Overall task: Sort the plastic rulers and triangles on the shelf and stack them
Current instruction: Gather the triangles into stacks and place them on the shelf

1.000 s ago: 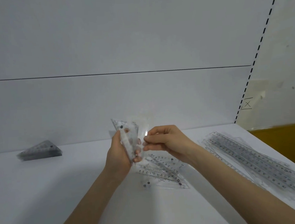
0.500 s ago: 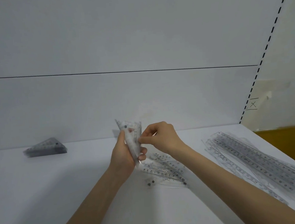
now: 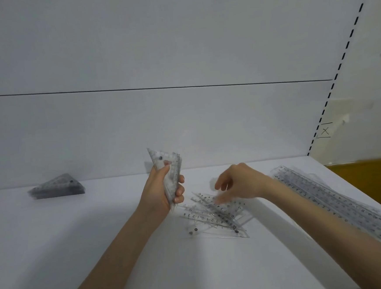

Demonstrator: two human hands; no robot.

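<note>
In the head view, we are gripping a bundle of triangles [image 3: 169, 166] in our left hand [image 3: 160, 192], fingers curled round it, above the shelf [image 3: 79, 244]. Our right hand [image 3: 240, 181] is hovering over the loose pile [image 3: 213, 219], fingers apart and empty. A triangle stack [image 3: 57, 188] is sitting far left and rulers [image 3: 326, 198] are lying at the right, so we are judging the work well along, with the loose pile left to sort.

Likely a shop: a white display shelf [image 3: 79, 244], back panels [image 3: 160, 124], slotted upright [image 3: 340, 65], stacked rulers [image 3: 326, 199].

Head-worn camera looks forward and down, near shelf [image 3: 79, 244].
</note>
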